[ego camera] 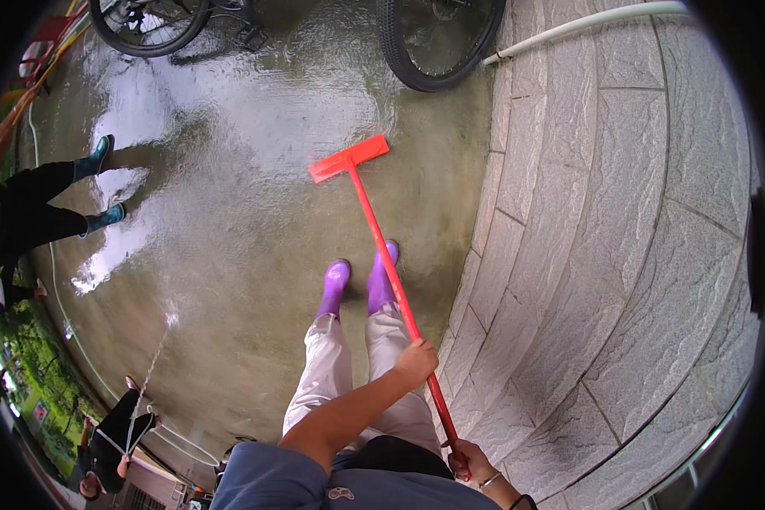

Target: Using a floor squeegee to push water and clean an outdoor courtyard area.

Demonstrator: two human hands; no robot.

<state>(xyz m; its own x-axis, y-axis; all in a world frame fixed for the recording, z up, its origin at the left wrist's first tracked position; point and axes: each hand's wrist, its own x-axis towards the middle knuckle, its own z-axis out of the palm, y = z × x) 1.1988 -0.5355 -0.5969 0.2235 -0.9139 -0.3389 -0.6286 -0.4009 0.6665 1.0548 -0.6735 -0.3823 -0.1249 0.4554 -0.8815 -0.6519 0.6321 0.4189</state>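
A red long-handled floor scraper or squeegee (349, 159) reaches out before me, its wide head on wet concrete. Partway down its handle, my left hand (417, 362) is closed around it. My right hand (468, 460), with a bracelet at the wrist, grips the handle near its end, beside my waist. The handle passes in front of one of my purple rubber boots (336, 275). Whether the head has a blade or bristles cannot be told.
A stone-tiled wall (580, 255) rises along the right, with a pale pipe (586, 24). Bicycle wheels (443, 44) stand ahead. A person in green boots (95, 159) is at left; another person (111, 440) at lower left holds a hose spraying water. A hose (54, 274) lies along the left.
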